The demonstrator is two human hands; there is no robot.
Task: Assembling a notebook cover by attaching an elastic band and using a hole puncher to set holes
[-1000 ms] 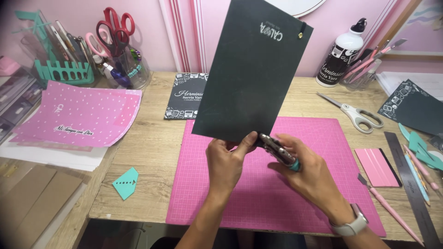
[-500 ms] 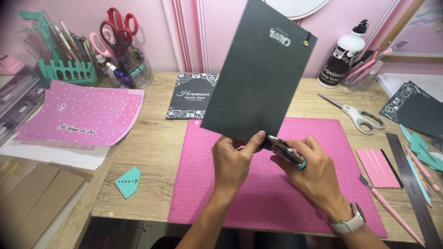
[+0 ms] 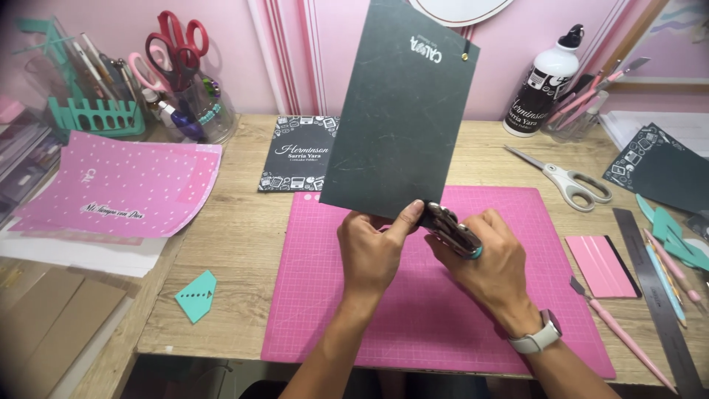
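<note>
A large dark grey card sheet [image 3: 402, 111] stands upright over the pink cutting mat [image 3: 325, 310], tilted slightly right. My left hand [image 3: 373, 247] pinches its bottom edge, thumb pressed on the front. My right hand [image 3: 491, 258] grips a metal hole punch [image 3: 454, 230] with a teal tip, its jaws clamped on the sheet's lower right corner. A white watch sits on my right wrist.
Scissors [image 3: 565, 181] lie right of the mat, with a white glue bottle [image 3: 543, 81] behind. A pink scraper [image 3: 602, 266], a steel ruler [image 3: 661, 310] and pens are at far right. Pink dotted paper [image 3: 122, 185], a small dark booklet [image 3: 299, 151] and a teal paper piece [image 3: 196, 295] lie left.
The dark sheet has shifted slightly right and stands a little straighter. Both hands have stayed at its bottom edge, with the punch still at the corner.
</note>
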